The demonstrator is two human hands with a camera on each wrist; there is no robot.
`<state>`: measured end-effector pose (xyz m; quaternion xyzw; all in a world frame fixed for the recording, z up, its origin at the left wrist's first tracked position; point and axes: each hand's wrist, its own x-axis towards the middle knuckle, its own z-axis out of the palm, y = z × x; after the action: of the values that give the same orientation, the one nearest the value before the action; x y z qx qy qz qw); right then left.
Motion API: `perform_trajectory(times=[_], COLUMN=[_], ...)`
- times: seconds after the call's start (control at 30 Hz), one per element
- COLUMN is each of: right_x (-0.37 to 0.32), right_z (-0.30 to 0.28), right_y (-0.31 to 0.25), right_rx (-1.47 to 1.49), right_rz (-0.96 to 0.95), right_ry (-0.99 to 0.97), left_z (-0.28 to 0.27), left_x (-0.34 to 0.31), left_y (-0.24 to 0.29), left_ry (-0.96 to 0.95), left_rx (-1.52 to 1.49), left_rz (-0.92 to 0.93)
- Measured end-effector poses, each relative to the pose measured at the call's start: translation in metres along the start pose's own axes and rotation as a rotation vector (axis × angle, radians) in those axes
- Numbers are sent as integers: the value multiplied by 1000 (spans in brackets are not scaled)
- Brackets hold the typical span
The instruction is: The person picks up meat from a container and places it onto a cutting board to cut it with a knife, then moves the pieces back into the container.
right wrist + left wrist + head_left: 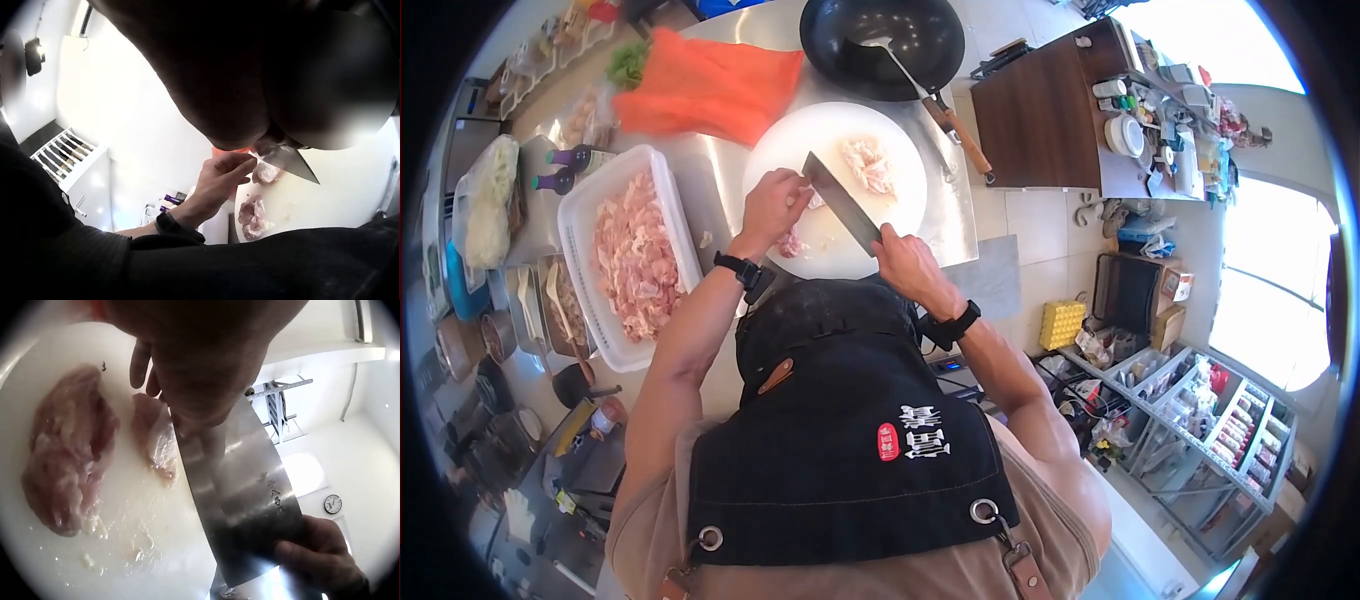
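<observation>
Grip of the right hand [908, 265] was curled round the handle end of a cleaver [842, 203], whose blade slanted toward eleven o'clock above a round white cutting board [815, 128]. Over the board's eight o'clock side was the left hand [775, 212], its fingertips close by the blade's far end; whether its grip pinched anything, I could not tell. Just beside the blade, in the left wrist view, lay a small piece of raw meat [152, 434], with a larger piece [70, 453] apart from it. That larger one sat at the board's seven o'clock, and a pile of cut meat [868, 167] at two. On the steel worktop [720, 180], a white tub [583, 250] heaped with meat stood at eight o'clock from the board, an orange-red bag [710, 88] at ten, a black wok [830, 40] at one.
</observation>
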<state>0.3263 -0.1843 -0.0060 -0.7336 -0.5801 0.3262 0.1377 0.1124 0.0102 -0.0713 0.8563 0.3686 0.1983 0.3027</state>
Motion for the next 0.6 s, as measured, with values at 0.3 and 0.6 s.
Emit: perform_trajectory(times=[0.3,0.6], right_x=[17,33], right_z=[11,23], right_y=[-10,-21], right_rx=[16,-122], right_rz=[1,4], right_ry=[-41,-83], left_z=[16,16], left_x=[-3,4], left_y=[-12,-20], left_ry=[-23,-4], left_rx=[-143,-164], left_rz=[-214,-221])
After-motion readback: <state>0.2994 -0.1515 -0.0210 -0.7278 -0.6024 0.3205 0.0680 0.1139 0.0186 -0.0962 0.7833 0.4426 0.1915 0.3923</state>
